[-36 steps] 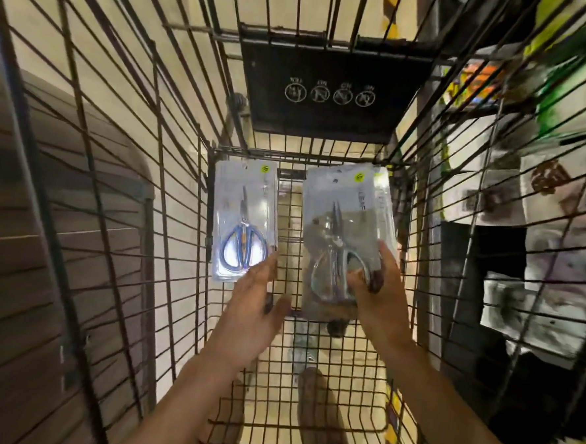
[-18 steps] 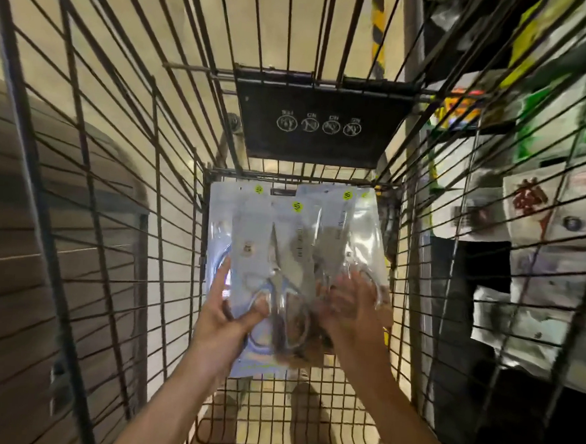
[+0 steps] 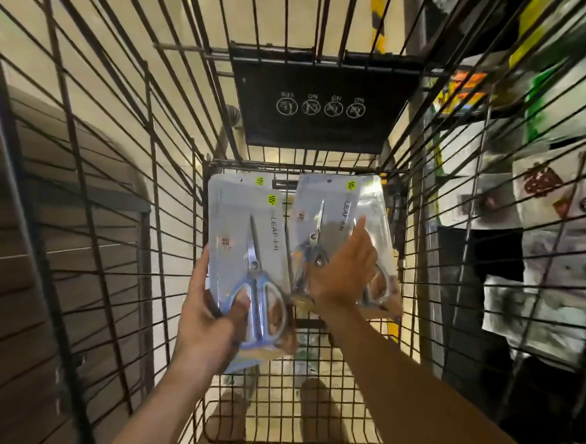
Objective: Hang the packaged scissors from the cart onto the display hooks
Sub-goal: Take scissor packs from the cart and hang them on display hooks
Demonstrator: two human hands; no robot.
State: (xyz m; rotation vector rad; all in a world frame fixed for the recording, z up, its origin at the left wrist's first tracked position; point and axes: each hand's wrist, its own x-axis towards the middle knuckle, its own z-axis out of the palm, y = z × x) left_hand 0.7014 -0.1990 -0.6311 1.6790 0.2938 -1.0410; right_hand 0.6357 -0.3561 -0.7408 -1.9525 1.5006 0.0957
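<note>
I look down into a black wire cart (image 3: pixel 170 187). My left hand (image 3: pixel 207 316) grips a clear pack of blue-handled scissors (image 3: pixel 246 239) by its lower end, thumb across the handles; a second pack lies behind it. My right hand (image 3: pixel 342 269) lies over another pack of scissors (image 3: pixel 333 207) to the right, index finger stretched up along it; the fingers under the pack are hidden. More packs sit stacked beneath that one. No display hooks are in sight.
A black flap with white icons (image 3: pixel 323 103) hangs at the cart's far end. Blurred shelves of packaged goods (image 3: pixel 546 210) stand to the right of the cart. A dark slatted panel (image 3: pixel 53 241) is on the left. My feet show through the cart floor.
The packs went from one in each hand, to bunched together, to two separate stacks now. Both hands have risen slightly and the camera has tilted.
</note>
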